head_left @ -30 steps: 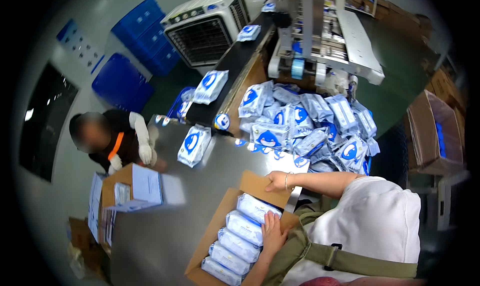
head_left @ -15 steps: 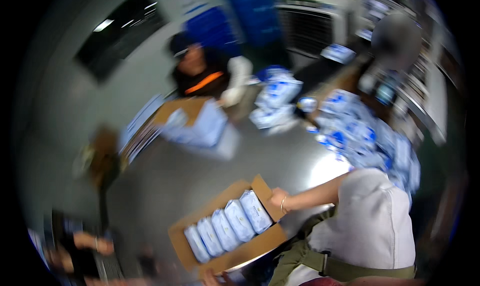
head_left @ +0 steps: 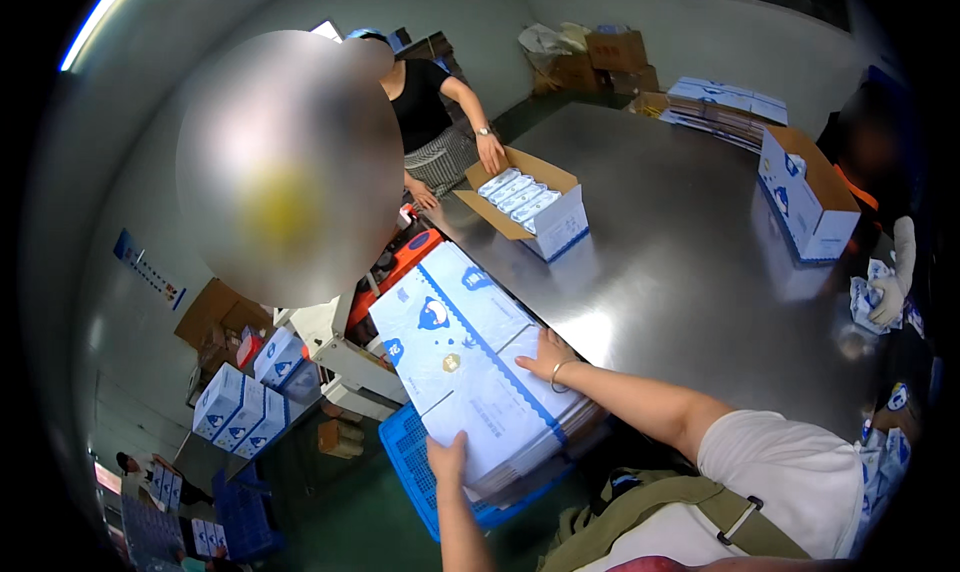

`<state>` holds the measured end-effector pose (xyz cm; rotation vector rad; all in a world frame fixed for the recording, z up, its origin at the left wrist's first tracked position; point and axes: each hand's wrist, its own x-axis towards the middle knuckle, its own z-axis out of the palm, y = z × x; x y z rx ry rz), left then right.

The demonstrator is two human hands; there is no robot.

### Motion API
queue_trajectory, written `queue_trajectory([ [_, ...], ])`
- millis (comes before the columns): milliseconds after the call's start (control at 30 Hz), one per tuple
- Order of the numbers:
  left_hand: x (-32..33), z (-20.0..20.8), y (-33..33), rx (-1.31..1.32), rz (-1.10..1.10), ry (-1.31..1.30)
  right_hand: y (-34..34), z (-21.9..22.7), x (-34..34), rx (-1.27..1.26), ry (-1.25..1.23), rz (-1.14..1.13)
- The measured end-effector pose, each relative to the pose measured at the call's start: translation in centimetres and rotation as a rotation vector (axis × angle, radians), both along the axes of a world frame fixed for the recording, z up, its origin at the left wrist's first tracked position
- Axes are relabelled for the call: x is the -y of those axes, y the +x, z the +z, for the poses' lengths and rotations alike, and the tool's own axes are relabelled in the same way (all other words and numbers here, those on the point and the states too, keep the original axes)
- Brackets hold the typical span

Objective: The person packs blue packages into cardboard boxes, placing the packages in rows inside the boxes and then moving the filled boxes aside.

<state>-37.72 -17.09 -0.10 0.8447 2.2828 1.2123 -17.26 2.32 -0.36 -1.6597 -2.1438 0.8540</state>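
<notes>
Carton stack between left grip and right grip, both closed on its edges

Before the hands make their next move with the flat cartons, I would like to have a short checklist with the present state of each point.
1. Left hand touching the stack of flat cartons: ok, at its near left edge.
2. Right hand touching the stack: ok, at its right edge.
3. Fingers well under the stack: cannot tell, the underside is hidden.
4. Stack supported by the blue crate: cannot tell, the crate shows below, but contact is hidden.
5. Co-worker's hand away from the stack: ok, it is at the open carton on the metal table.
</notes>
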Motion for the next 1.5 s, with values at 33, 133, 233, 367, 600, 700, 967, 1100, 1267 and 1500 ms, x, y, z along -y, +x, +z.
queue_trajectory([
  [33, 0.1, 0.5, 0.4, -0.050, 0.038, 0.037, 0.2, 0.5, 0.0, -0.028, -0.025, 0.036],
  [133, -0.3, 4.0, 3.0, -0.186, 0.051, 0.259, 3.8, 2.9, -0.6, -0.299, -0.086, 0.003],
  [233, 0.2, 7.9, 10.6, -0.264, -0.153, 0.676, 9.7, 3.0, -0.1, -1.158, -0.042, -0.337],
  [367, 0.0, -0.2, 18.8, -0.307, -0.797, 0.790, 23.6, 4.7, -2.8, -1.816, 0.092, -0.856],
  [600, -4.0, -4.5, 25.0, -0.099, -1.504, 0.622, 43.1, 10.7, 10.9, -0.354, 0.741, -0.119],
  [700, -10.1, 9.4, 29.7, -0.433, -1.139, 0.779, 43.0, 7.5, 18.1, 0.324, 0.341, 0.149],
  [967, -18.7, 13.1, 38.3, -0.549, -2.264, -0.262, 45.4, -2.9, 25.6, 0.145, 0.072, 0.074],
  [1100, -16.5, 12.6, 42.3, -0.805, -2.269, -0.864, 47.6, -2.3, 24.5, -0.311, -0.033, 0.090],
  [1267, -19.6, 16.2, 54.9, -0.838, -2.023, -1.086, 55.1, 8.0, 21.1, -0.432, 0.903, -0.279],
  [1500, -11.6, 7.7, 60.0, -0.470, -2.256, -0.359, 49.5, 5.3, 23.6, 0.142, 0.155, -0.232],
])
